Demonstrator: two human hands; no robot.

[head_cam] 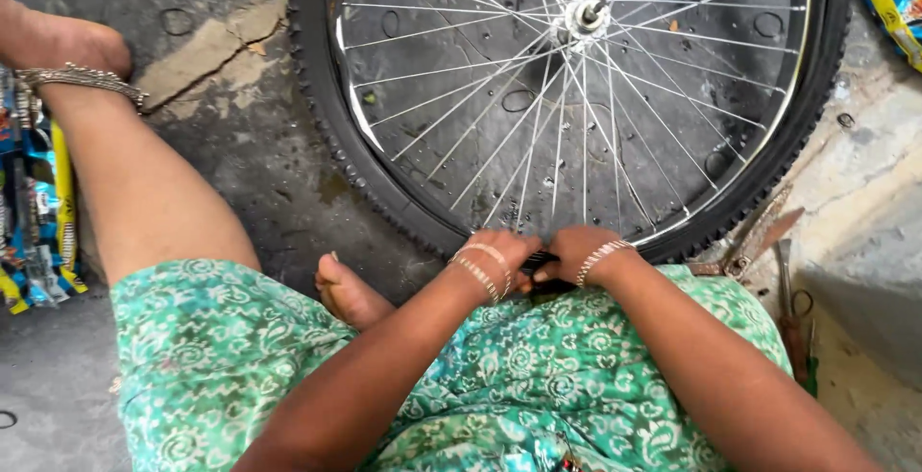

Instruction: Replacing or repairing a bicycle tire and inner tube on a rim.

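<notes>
Rubber, metal, cloth and concrete

A matt, knobbly black rubber tyre (379, 193) is seen on a glossy metal rim (353, 107) with shiny wire spokes (499, 131); patterned green cloth (250, 357) and rough, stained concrete floor (259, 160) are shown.

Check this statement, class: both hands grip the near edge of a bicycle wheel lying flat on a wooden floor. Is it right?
Not quite. The head view shows the left hand and right hand gripping the near edge of the bicycle wheel, but it lies on a cracked concrete floor, not wood.
</notes>
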